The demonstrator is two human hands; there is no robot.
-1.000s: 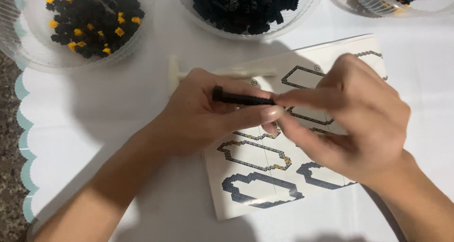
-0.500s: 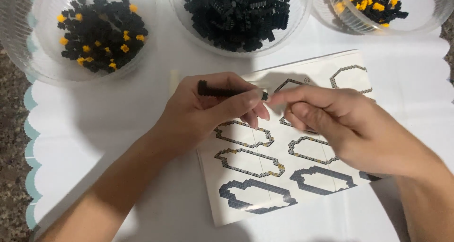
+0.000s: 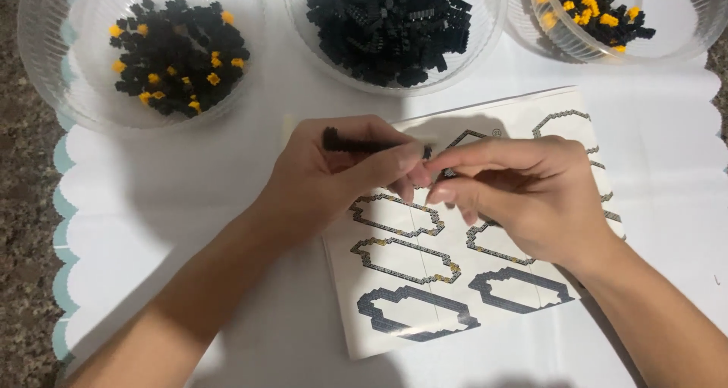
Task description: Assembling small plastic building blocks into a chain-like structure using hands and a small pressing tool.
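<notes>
Nearest me, the instruction sheet [image 3: 455, 282] lies flat under both wrists, its near edge well short of my fingers, with bare white cloth [image 3: 174, 206] open to the left. My left hand [image 3: 334, 179] has its fingers closed around a thin black strip of bricks [image 3: 356, 142], thumb pressing along it. My right hand [image 3: 516, 195] pinches at the strip's right end, fingertips touching the left thumb; whether it grips a piece there I cannot tell. Beyond the fingers stand three clear bowls: a left bowl [image 3: 53, 77] of black and yellow bricks, a middle bowl [image 3: 485, 24] of black ones, and a right bowl [image 3: 682, 39].
</notes>
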